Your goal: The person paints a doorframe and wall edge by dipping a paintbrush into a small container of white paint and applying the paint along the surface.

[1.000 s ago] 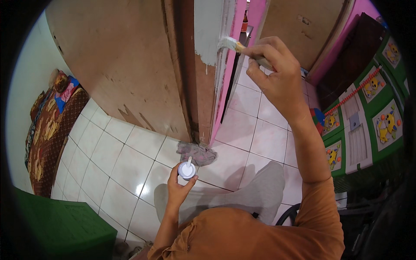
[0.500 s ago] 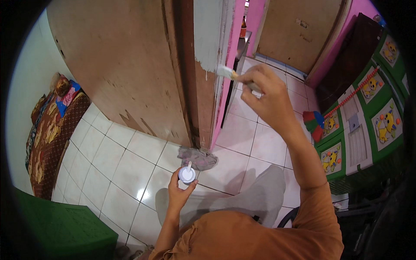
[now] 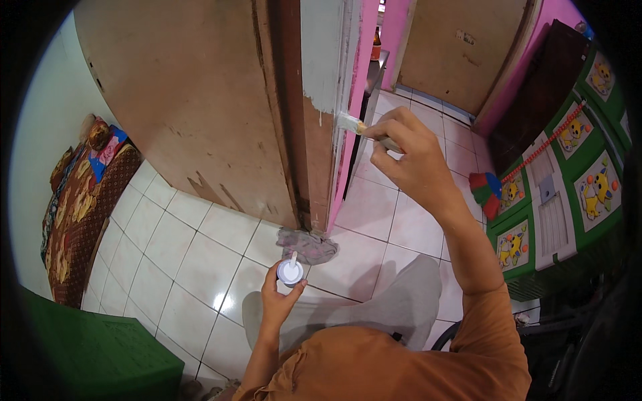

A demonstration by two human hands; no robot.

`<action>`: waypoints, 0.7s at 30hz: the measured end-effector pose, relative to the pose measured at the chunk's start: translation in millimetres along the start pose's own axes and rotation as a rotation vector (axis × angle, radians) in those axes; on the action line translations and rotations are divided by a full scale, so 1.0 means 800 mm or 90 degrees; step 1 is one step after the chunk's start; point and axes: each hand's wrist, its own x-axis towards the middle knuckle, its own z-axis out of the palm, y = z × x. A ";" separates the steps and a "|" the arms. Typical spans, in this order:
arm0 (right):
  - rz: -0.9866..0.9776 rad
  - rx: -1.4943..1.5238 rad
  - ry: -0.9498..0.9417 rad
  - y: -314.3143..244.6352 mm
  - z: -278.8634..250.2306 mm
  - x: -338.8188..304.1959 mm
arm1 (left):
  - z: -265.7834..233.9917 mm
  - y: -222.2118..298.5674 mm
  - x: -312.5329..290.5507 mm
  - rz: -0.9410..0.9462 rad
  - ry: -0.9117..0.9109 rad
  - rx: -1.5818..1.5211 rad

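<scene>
My right hand is closed around the handle of a paintbrush. Its pale, paint-coated bristles meet the edge of the wooden door frame. Light grey paint covers the upper part of that frame and ends in a ragged border with a drip; bare brown wood shows below. Lower down, my left hand grips a small paint can, held upright. White paint fills its top, and a pale flat stick stands in it, leaning on the rim.
A crumpled grey rag lies on the tiled floor at the foot of the frame. The brown door stands to the left. Green drawers with cartoon pictures are at the right, and a green box-like piece sits at the lower left.
My right hand and the brush have moved slightly down along the frame's edge. My left hand keeps the can in nearly the same place.
</scene>
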 end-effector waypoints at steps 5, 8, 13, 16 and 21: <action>-0.060 -0.030 0.052 0.006 0.010 0.037 | -0.004 -0.013 0.005 0.007 0.022 -0.006; -0.147 -0.040 0.204 -0.001 0.011 0.045 | -0.006 -0.016 0.009 -0.004 0.027 -0.018; -0.051 -0.022 0.088 0.009 0.045 -0.034 | -0.007 -0.034 0.010 -0.009 0.032 -0.012; 0.074 0.031 0.009 0.044 0.088 -0.097 | -0.004 -0.036 0.014 0.000 0.026 -0.003; 0.174 0.080 -0.029 0.076 0.132 -0.130 | -0.002 -0.038 0.015 -0.017 0.021 -0.005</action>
